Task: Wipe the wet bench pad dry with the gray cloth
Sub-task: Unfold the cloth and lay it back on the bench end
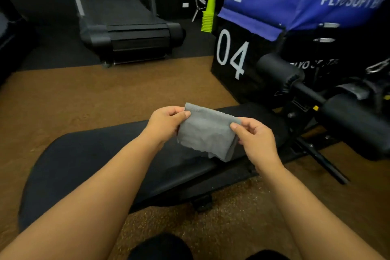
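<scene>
Both hands pinch gray cloth (205, 132) above bench pad (88, 154) — left hand (166, 121), right hand (256, 135). Prep step — next, press down, wipe.

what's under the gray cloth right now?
The gray cloth is held up by the left hand and right hand, above the black bench pad. The pad area directly behind the cloth is covered, so wetness there cannot be judged.
</scene>
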The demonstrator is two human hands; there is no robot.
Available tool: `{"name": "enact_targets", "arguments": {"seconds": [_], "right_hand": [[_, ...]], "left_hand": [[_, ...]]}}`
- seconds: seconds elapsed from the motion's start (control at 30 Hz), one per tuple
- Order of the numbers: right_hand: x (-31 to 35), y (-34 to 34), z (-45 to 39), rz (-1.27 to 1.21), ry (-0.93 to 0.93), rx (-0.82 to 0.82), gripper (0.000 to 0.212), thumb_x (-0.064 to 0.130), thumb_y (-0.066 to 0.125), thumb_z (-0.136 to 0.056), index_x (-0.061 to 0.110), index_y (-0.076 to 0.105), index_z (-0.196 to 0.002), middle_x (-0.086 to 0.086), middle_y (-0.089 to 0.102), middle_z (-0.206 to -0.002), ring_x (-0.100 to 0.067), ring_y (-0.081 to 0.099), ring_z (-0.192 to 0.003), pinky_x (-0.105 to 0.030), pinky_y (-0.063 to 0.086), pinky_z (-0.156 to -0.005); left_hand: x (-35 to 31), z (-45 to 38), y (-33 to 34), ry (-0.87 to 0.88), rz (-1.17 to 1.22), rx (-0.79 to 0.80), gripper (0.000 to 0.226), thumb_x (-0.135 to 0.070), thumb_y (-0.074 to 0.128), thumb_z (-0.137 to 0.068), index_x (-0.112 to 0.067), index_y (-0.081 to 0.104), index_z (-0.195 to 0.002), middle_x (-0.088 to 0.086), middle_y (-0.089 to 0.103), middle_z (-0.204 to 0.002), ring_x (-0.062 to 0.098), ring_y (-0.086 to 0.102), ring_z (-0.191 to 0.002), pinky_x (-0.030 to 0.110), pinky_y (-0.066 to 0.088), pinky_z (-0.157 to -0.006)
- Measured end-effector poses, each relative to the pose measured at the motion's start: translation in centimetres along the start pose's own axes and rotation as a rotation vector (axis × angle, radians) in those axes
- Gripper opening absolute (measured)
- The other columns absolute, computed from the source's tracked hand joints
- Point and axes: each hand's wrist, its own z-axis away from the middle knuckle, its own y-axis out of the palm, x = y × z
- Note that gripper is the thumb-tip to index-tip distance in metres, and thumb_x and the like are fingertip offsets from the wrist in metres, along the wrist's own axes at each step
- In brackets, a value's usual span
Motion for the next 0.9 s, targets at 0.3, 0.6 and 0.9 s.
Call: {"name": "enact_targets", "arguments": {"seconds": [0.3, 0.6, 0.9], "right_hand": [[-1.8, -7.3, -2.4, 0.153, -0.007, -0.215, 0.01, 0.031, 0.066, -0.085, 0.032, 0.07, -0.094, 0.016, 0.07, -0.084, 0.004, 0.062, -0.079, -0.02, 0.051, -0.069], [-3.2, -16.5, -2.0, 0.443, -0.017, -0.542, 0.011, 0.042, 0.063, -0.084, 0.036, 0.069, -0.09, 0.02, 0.066, -0.087, 0.003, 0.059, -0.085, -0.013, 0.044, -0.066], [-3.5, -23.8, -3.0, 0.693, 0.038, -0.908, 0.015, 0.047, 0.062, -0.083, 0.036, 0.07, -0.089, 0.014, 0.058, -0.095, -0.012, 0.051, -0.098, -0.038, 0.043, -0.085]], "left_hand": [[-3.1, -7.7, 8.1, 0.036, -0.19, 0.306, 0.012, -0.024, 0.063, -0.089, -0.023, 0.072, -0.096, 0.004, 0.072, -0.098, 0.02, 0.067, -0.092, 0.036, 0.057, -0.078], [-6.1, -10.5, 21.0, 0.169, -0.267, 0.56, 0.01, -0.021, 0.063, -0.089, -0.021, 0.071, -0.095, 0.004, 0.072, -0.095, 0.016, 0.064, -0.085, 0.026, 0.053, -0.075], [-8.3, -12.4, 31.4, 0.319, -0.344, 0.715, 0.019, -0.031, 0.067, -0.085, -0.023, 0.072, -0.102, -0.006, 0.069, -0.104, 0.009, 0.061, -0.098, 0.022, 0.047, -0.079]]}}
